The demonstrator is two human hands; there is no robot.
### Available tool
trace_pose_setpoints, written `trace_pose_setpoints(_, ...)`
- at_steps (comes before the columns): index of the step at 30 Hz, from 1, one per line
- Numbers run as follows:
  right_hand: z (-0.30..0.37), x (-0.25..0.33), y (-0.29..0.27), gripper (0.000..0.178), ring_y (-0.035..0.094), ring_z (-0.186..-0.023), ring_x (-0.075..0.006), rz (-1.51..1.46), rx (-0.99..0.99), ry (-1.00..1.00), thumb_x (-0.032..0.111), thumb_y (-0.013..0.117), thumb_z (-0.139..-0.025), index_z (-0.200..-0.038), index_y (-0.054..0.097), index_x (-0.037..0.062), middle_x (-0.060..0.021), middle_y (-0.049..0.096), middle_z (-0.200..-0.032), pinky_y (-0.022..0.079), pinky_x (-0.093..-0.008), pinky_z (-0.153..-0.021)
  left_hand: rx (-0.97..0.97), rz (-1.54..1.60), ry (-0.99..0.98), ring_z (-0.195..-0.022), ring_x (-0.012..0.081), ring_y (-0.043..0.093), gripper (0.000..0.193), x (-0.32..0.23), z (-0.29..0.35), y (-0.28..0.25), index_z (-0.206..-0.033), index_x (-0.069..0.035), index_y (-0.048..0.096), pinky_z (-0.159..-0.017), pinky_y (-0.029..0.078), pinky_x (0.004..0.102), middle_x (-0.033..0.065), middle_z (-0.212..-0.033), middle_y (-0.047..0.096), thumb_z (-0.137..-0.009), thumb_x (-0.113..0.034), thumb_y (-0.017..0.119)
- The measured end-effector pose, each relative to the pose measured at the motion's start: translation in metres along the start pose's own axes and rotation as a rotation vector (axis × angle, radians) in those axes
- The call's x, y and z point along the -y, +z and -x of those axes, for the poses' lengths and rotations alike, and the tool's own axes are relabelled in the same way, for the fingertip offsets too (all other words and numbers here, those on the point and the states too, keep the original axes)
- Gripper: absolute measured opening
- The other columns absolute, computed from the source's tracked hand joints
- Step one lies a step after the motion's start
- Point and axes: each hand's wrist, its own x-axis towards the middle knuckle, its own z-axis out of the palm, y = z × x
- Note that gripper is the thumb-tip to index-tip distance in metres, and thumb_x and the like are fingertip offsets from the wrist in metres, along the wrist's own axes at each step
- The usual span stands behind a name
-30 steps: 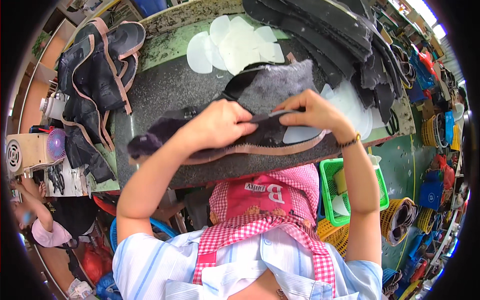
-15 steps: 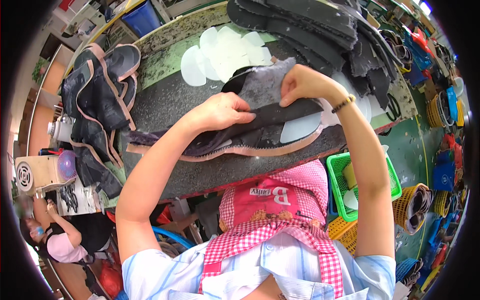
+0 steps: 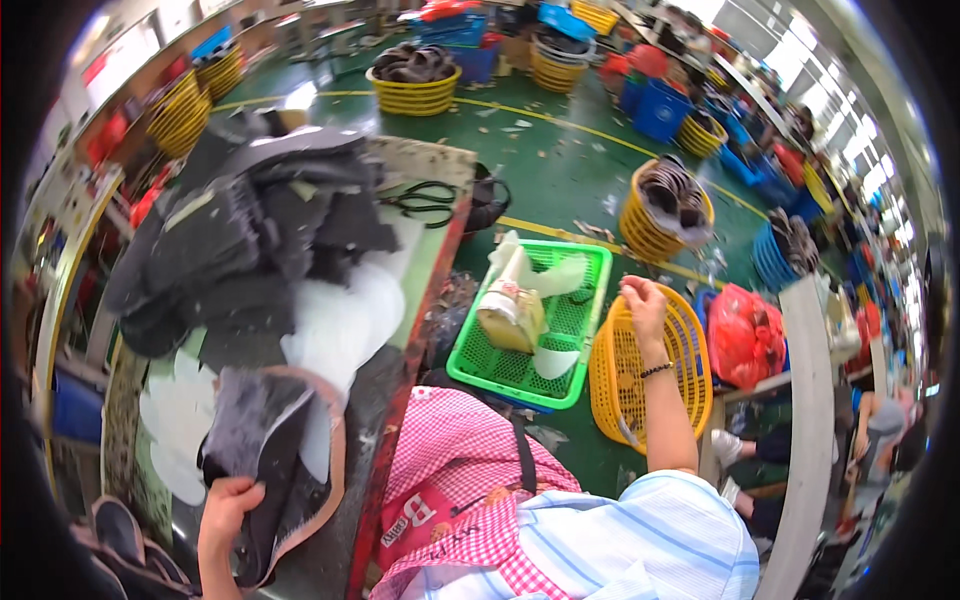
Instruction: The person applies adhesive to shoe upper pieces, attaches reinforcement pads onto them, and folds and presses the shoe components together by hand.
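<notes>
My left hand (image 3: 228,508) pinches a dark boot upper (image 3: 265,490) that has grey fleecy lining and a tan strip along its edge. The piece lies on the dark worktable beside thin white shaped sheets (image 3: 178,425). Off to the right, my right hand (image 3: 645,305) hangs over a yellow plastic basket (image 3: 697,375), away from the table. Its fingers are drawn together, and whatever may be between them is too small to make out. Close by is a green basket (image 3: 600,270) holding a yellowish container (image 3: 510,318) and white scraps (image 3: 556,362).
Dark fleece pieces (image 3: 230,240) are heaped on the table's far part, near black scissors (image 3: 425,203). More tan-edged uppers (image 3: 125,535) lie at the lower left. Filled yellow baskets (image 3: 415,95) and a red bag (image 3: 745,335) stand on the green floor (image 3: 560,140).
The view has swung to the right. My right hand has let go of the upper and moved out over the yellow basket. My left hand still grips the upper.
</notes>
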Motion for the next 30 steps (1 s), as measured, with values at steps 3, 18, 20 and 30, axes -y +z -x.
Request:
trace_pose_setpoints(3,-0.006,-0.031,0.021,0.027,0.064,-0.082,-0.0124,-0.260,0.248,0.380,0.022,0.060,-0.091,-0.107,0.062,0.0003,-0.0052,0.067,-0.095,0.051,-0.0237,-0.069,0.026,0.077,-0.090,-0.059,0.0071,0.052,0.016,-0.004,-0.009,-0.005,-0.074,0.000,0.066,-0.055,0.038,0.0228,-0.0018,-0.066,0.060,-0.082,-0.013,0.065)
trace_pose_setpoints(18,-0.026,-0.130,0.220,0.047,0.059,-0.060,-0.0156,-0.110,0.516,0.621,0.038,0.079,-0.072,-0.093,0.063,-0.0010,-0.0070,0.064,-0.077,0.047,-0.0285,-0.051,0.002,-0.036,0.002,-0.073,0.0111,0.054,0.030,0.031,-0.003,-0.004,-0.096,0.001,0.069,-0.072,0.044,0.0282,0.0030,-0.078,0.067,-0.079,-0.024,0.069)
trace_pose_setpoints(20,0.016,-0.058,0.201,0.048,0.061,-0.074,-0.0228,0.384,0.516,0.322,0.042,0.076,-0.071,-0.084,0.064,-0.0029,-0.0134,0.063,-0.088,0.050,-0.0371,-0.062,0.019,-0.005,0.003,-0.075,0.0114,0.054,0.030,0.027,-0.004,-0.003,-0.096,0.000,0.069,-0.074,0.044,0.0287,0.0044,-0.079,0.067,-0.079,-0.025,0.069)
trace_pose_setpoints(30,0.087,-0.075,0.195,0.036,0.044,-0.119,-0.0387,0.363,0.365,-0.602,0.017,0.071,-0.077,-0.105,0.061,-0.0039,-0.0217,0.045,-0.131,0.036,-0.0455,-0.099,0.009,-0.035,0.024,-0.071,0.0083,0.052,0.028,0.017,-0.011,-0.007,-0.094,0.000,0.069,-0.069,0.043,0.0256,0.0009,-0.075,0.065,-0.080,-0.024,0.068)
